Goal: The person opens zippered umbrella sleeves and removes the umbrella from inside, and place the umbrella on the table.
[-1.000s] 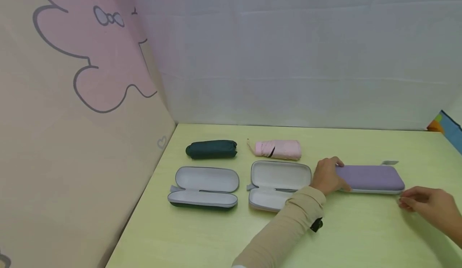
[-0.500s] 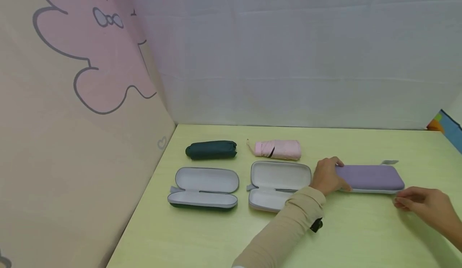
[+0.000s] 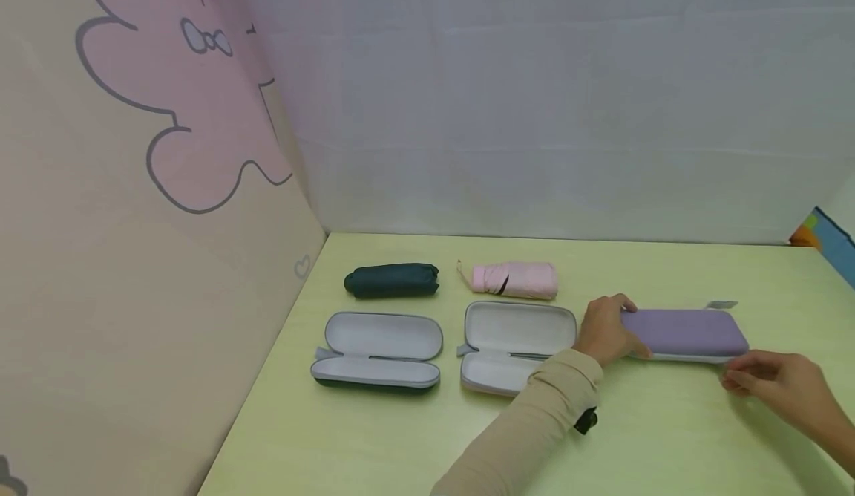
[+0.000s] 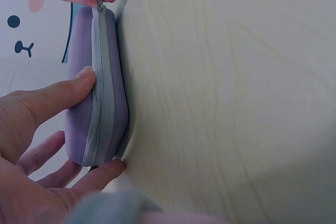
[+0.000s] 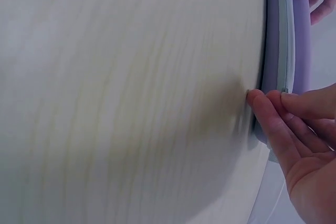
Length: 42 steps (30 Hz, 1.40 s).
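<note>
A purple zippered hard case (image 3: 688, 331) lies lid-down on the table at the right, its grey zipper band (image 4: 100, 93) facing the front. My left hand (image 3: 604, 330) grips its left end, thumb against the front side and fingers round the end. Near the right front corner my right hand (image 3: 778, 382) pinches the small zipper pull (image 4: 100, 5) between thumb and index finger. In the right wrist view the fingertips mostly cover that pull. What the case contains is hidden.
Two opened cases, one dark green (image 3: 375, 335) and one with a pale lining (image 3: 519, 327), stand left of the purple one. Behind them lie a dark green folded umbrella (image 3: 392, 280) and a pink folded umbrella (image 3: 514, 280). A grey tab (image 3: 721, 304) shows behind the purple case.
My right hand has slid a little to the left along the front of the purple case with the zipper pull. The left hand has kept its place.
</note>
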Each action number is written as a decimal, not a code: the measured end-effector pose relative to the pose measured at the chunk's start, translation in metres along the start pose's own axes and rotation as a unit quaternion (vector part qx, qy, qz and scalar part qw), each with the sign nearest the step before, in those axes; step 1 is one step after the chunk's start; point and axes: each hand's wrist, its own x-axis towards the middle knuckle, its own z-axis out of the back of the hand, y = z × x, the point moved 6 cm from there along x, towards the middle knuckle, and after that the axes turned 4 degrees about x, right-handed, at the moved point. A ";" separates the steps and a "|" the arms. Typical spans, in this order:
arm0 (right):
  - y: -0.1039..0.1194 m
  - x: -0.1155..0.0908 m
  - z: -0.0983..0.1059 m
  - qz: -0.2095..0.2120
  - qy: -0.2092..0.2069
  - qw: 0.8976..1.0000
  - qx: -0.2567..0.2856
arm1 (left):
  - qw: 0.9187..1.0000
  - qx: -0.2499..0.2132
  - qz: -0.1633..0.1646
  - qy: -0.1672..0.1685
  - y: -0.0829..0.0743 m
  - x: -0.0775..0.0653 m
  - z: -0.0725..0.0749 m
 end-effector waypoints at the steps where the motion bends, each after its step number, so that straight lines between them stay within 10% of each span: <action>1: 0.000 0.000 0.000 0.000 0.001 1.000 0.001 | 1.000 0.000 0.001 0.001 0.000 0.000 0.000; 42: 0.028 0.002 -0.018 0.075 0.009 0.997 0.012 | 1.000 -0.013 0.005 0.002 0.002 0.001 0.001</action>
